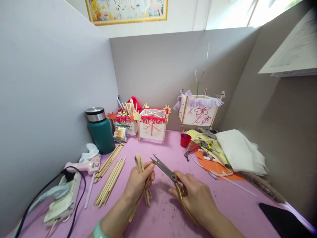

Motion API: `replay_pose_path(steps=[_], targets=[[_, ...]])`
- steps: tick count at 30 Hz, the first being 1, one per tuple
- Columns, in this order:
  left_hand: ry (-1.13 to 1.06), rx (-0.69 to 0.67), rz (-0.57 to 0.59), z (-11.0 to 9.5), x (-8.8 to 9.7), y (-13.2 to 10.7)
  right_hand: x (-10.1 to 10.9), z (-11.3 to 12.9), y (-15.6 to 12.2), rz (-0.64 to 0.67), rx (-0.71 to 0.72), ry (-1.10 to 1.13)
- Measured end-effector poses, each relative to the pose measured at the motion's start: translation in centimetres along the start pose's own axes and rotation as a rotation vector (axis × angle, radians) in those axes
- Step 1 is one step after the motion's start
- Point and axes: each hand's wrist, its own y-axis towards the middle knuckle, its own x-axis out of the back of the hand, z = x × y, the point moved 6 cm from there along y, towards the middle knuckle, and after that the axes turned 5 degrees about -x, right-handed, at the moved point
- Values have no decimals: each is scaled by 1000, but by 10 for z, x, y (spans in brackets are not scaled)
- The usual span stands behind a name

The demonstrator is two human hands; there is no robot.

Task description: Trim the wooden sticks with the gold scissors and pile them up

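My left hand (140,180) is closed around a small bundle of wooden sticks (139,162), whose ends show above and below the fist. In my right hand (194,191) is a pair of scissors (165,168) with brass-coloured handles. The blades are slightly parted, and their tips come close to my left thumb and fingertips. I cannot tell whether they touch a stick. To the left of my left hand, a row of loose wooden sticks (110,182) lies on the pink tabletop (163,215), with a second group of dark-marked sticks (109,162) behind it.
At the back stand a red-fringed paper lantern (151,129) and a purple-fringed lantern (201,110). A green bottle (100,132), a pink glue gun (83,167) and a power strip (63,201) occupy the left. Pliers (190,150), coloured paper (204,162), white cloth (240,150) and a black phone-like slab (282,219) are right.
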Motion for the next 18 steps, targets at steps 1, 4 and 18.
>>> replay_pose_path(steps=[1,4,18], targets=[[7,-5,4,-1,0,0,0,0,0,1,3,-9],[25,-15,0,-2,-1,0,1,0,-1,6,1,-17],[17,-6,-19,2,4,2,-3,-3,-1,45,-16,-2]])
